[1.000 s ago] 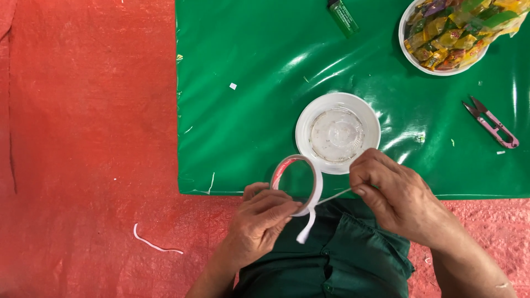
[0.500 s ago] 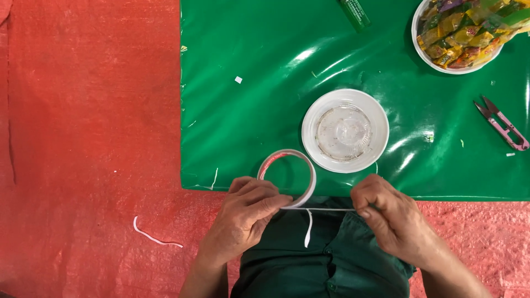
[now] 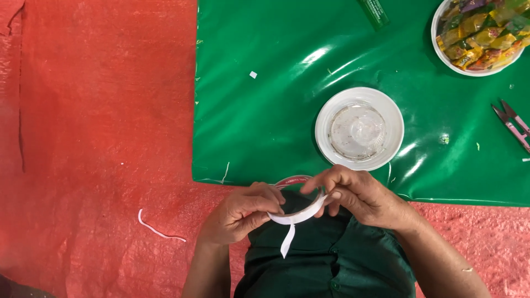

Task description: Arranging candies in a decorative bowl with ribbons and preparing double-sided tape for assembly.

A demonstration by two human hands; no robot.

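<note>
1. The tape roll sits just below the white lid, off the green sheet's near edge.
2. Left hand has its grip pinched on the rim; right hand clasps the opposite side.
3. It looks light and thin, likely sticky; a loose white tail dangles. Best held by the rim.
</note>
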